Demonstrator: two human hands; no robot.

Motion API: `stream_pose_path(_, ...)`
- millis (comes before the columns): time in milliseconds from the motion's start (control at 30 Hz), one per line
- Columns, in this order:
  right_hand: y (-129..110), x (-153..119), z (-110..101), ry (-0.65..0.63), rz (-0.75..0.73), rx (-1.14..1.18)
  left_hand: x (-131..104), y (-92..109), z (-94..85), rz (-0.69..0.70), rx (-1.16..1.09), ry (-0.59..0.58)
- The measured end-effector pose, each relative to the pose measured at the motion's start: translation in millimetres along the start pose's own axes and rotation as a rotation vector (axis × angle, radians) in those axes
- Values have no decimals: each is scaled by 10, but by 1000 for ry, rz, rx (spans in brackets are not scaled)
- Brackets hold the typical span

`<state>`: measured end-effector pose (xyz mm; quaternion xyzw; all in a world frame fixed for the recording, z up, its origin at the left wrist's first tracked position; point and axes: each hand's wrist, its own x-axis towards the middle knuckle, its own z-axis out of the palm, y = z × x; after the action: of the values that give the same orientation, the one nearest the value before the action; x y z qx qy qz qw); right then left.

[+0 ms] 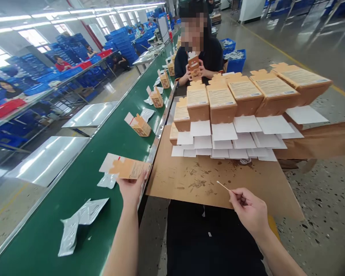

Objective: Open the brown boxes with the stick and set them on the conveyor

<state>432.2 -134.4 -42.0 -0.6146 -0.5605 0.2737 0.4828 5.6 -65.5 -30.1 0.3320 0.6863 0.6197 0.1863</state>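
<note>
My left hand (131, 188) is closed around the near end of a brown cardboard box (129, 168) over the green conveyor belt. The box's white end flap stands open toward the left. Beside it on the belt lies a silver foil pouch (107, 181). In my right hand (248, 209), above the front of a cardboard sheet (172, 184), a thin cotton swab (223, 185) is pinched between thumb and fingers, its white tip pointing up and left. Dark smudges mark the sheet under it.
Brown boxes (244, 92) with white flaps are stacked at the back of the sheet. More boxes (140, 125) and foil pouches (86, 212) sit along the green belt (97, 126). Across the stack, a co-worker (215, 53) holds a brown box. Blue crates (235, 59) stand behind.
</note>
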Motion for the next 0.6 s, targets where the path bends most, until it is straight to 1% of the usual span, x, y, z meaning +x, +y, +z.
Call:
stream_pose_path(67, 24, 1, 33, -16, 6, 1, 304, 6, -168, -62, 47, 53)
stream_pose_path(100, 37, 2, 53, -29, 7, 2, 409, 0, -228, -95, 91, 70)
stream_pose_path(167, 59, 5, 90, -66, 9, 2, 525, -26, -299, -140, 168, 82)
stream_pose_path(233, 70, 14, 109, -100, 14, 7, 530, -59, -333, -154, 199, 73)
stream_pose_path(300, 73, 26, 99, -118, 27, 14, 445, -86, -366, -123, 201, 92)
stream_pose_path(333, 76, 32, 81, -116, 34, 14, 375, -94, -386, -75, 202, 129)
stream_pose_path(400, 89, 39, 28, -91, 43, 7, 205, -92, -405, 92, 196, 243)
stream_pose_path(433, 100, 40, -4, -78, 50, 2, 119, -75, -387, 192, 179, 287)
stream_pose_path(467, 112, 40, -35, -69, 60, -2, 44, -44, -335, 279, 150, 299)
stream_pose_path(500, 121, 38, -63, -64, 72, -5, -10, 5, -241, 333, 116, 263)
stream_pose_path(533, 125, 35, -85, -67, 86, -5, -36, 71, -100, 344, 82, 184)
stream_pose_path(567, 121, 31, -100, -76, 99, -2, -29, 152, 90, 304, 59, 72)
stream_pose_path(600, 107, 25, -107, -87, 108, 5, 13, 245, 321, 224, 54, -53)
